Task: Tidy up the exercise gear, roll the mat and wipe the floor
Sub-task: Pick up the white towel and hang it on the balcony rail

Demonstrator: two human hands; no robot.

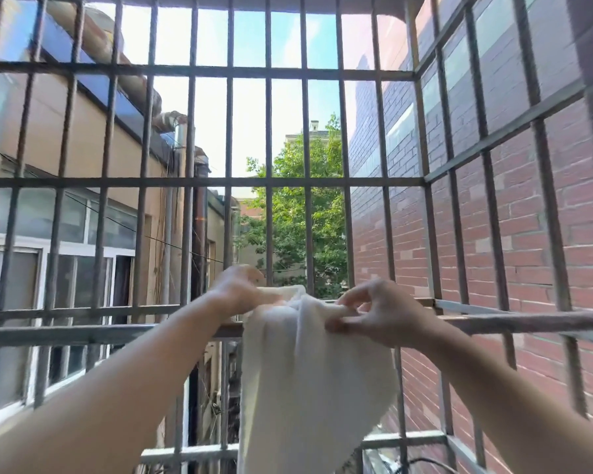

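Note:
A white cloth (pixel 308 381) hangs over a horizontal metal rail (pixel 100 331) of a barred window cage, draping down below it. My left hand (pixel 240 289) grips the cloth's top edge at the rail, slightly blurred. My right hand (pixel 377 314) pinches a fold of the cloth's upper right part between thumb and fingers. Both arms reach forward from the bottom of the view. No mat or exercise gear is in sight.
Rusty vertical and horizontal bars (pixel 267 183) enclose the front and right side. A red brick wall (pixel 528 251) stands to the right, a tan building with windows (pixel 65 261) to the left, a green tree (pixel 302 227) beyond. A lower rail (pixel 189 453) runs under the cloth.

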